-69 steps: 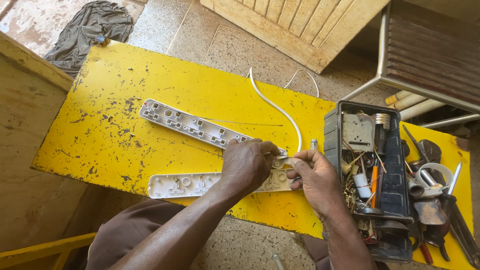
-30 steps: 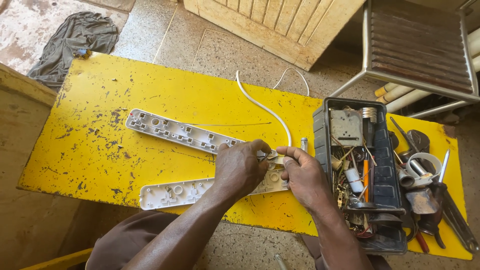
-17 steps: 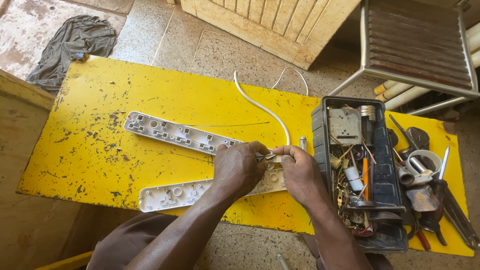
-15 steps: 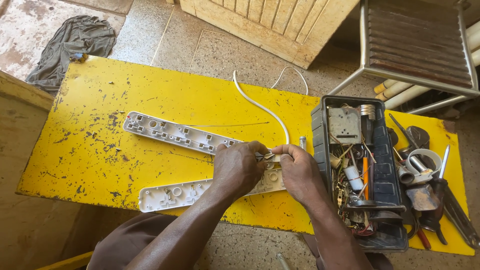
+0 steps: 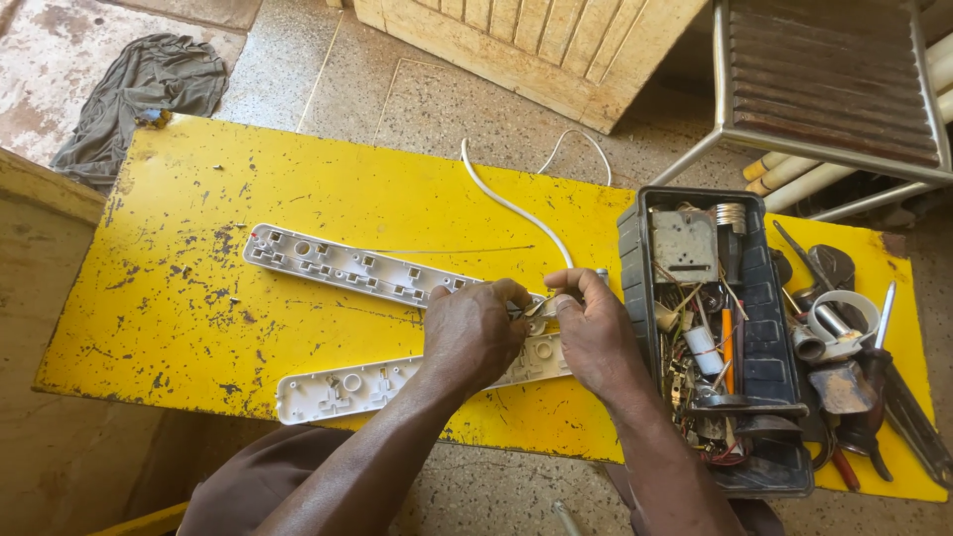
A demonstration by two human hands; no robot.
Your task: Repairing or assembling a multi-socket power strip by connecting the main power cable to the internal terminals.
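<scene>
I see the left hand (image 5: 475, 333) and right hand (image 5: 594, 333) both pinched shut on the wiring end of the lower white power-strip shell (image 5: 347, 385), which lies on the yellow tabletop (image 5: 179, 298), beside the black toolbox (image 5: 759, 347).

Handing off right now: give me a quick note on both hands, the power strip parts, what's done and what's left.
Left hand: fingers pinched at the cable end of the lower shell half; grip contents hidden.
Right hand: fingertips meet the left's over that same end, where the white cable comes in.
Socket-face half lies apart, inside up, on the yellow table.
Black toolbox sits right of the hands.
Done: strip opened into halves.
Left: cable-end work, rejoining the halves.
</scene>
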